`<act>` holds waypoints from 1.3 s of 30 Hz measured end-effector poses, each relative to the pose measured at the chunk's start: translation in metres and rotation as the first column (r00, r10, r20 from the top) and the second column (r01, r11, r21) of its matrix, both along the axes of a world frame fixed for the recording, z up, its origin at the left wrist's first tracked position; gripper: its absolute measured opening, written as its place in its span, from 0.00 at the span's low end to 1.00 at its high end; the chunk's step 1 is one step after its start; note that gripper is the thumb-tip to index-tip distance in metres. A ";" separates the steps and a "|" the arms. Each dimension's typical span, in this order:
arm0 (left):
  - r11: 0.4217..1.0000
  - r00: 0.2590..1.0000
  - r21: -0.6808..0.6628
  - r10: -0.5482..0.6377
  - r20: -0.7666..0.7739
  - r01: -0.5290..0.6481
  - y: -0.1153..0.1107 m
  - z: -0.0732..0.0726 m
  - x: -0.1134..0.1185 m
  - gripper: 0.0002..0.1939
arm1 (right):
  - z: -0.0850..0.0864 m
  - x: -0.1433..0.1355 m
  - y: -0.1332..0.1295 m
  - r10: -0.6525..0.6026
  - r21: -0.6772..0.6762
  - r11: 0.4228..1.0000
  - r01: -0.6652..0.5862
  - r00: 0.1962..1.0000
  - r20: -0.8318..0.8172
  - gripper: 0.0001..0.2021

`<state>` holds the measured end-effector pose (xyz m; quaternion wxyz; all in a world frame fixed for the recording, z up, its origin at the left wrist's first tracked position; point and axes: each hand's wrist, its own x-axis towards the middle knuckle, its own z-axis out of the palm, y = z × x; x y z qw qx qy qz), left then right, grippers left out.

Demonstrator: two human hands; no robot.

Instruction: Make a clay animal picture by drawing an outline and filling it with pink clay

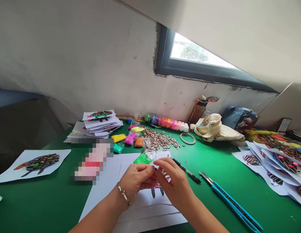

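My left hand (138, 177) and my right hand (172, 176) meet above white paper (104, 197) in the middle of the green table. Their fingertips pinch together around a tiny dark green bit, mostly hidden by the fingers. Beneath them, partly covered, lies a picture with striped seeds, pink clay and two dark leg shapes (157, 193). An opened packet of bright green clay (143, 158) rests just behind my fingers. A black pen (186, 170) lies to the right of my right hand, and farther right is a blue utility knife (233, 204).
Loose striped seeds (160, 139) and colored clay packets (130, 138) lie behind the hands. Paper stacks stand at back left (102, 124) and right (279, 165). A seed picture (41, 164) is at left. A tape roll (187, 138), cloth bag (216, 129) and brown bottle (197, 110) are near the wall.
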<state>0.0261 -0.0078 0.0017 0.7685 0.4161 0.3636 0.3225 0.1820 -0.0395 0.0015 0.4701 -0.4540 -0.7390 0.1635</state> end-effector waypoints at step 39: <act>0.999 0.996 -0.050 -0.005 -0.091 0.000 0.002 0.001 -0.001 0.19 | 0.008 0.004 -0.005 -0.020 -0.128 0.991 0.043 0.985 0.169 0.10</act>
